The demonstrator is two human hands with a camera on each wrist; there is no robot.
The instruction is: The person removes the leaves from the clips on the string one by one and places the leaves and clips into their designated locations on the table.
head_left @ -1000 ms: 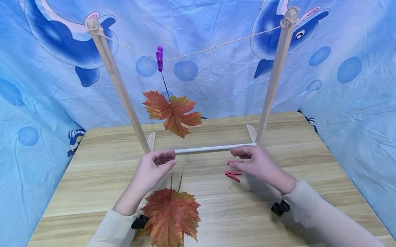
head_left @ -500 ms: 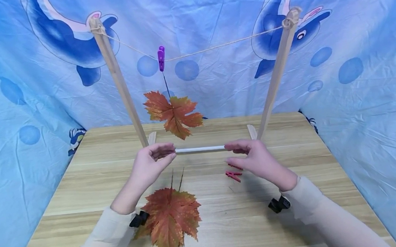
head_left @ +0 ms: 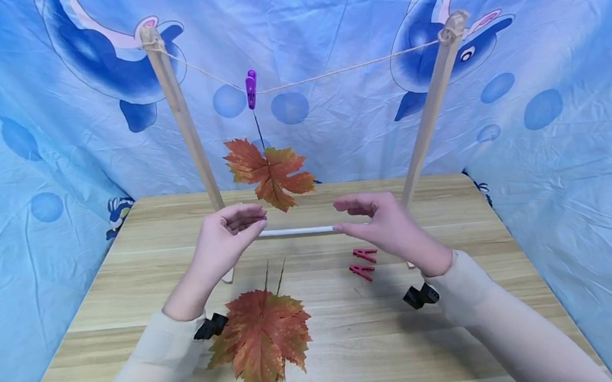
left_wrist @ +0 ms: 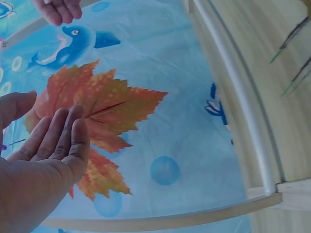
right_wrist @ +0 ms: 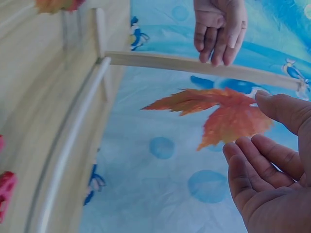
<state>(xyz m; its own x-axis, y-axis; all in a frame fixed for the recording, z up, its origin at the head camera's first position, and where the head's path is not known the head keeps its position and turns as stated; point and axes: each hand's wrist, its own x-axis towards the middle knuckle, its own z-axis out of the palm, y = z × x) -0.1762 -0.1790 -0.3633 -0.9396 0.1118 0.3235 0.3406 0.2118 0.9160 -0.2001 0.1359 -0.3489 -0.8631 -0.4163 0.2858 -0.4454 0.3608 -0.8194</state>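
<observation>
My left hand (head_left: 226,238) is raised in front of the left post, its fingers loosely bent and nothing in them. Opposite it, my right hand (head_left: 385,224) hovers likewise near the right post, thumb apart from the fingers. Between and beyond them an orange-red artificial maple leaf (head_left: 270,173) hangs by its stem from a purple clothespin (head_left: 251,90), which is clipped on a string (head_left: 330,73). Neither hand appears to touch the leaf. Two red clothespins (head_left: 362,271) lie on the table below my right hand. More maple leaves (head_left: 265,336) lie overlapped near my left forearm, stems pointing away.
A wooden left post (head_left: 180,117) and right post (head_left: 433,108) carry the string. A white rod (head_left: 298,231) joins them low down, above the wood-grain table (head_left: 455,346). Blue cloth (head_left: 327,30) with printed dolphins hangs behind and at both sides.
Both hands have risen from the white rod's level, and the right has drawn slightly left. The farther red clothespin, earlier partly covered by the right hand, now shows fully.
</observation>
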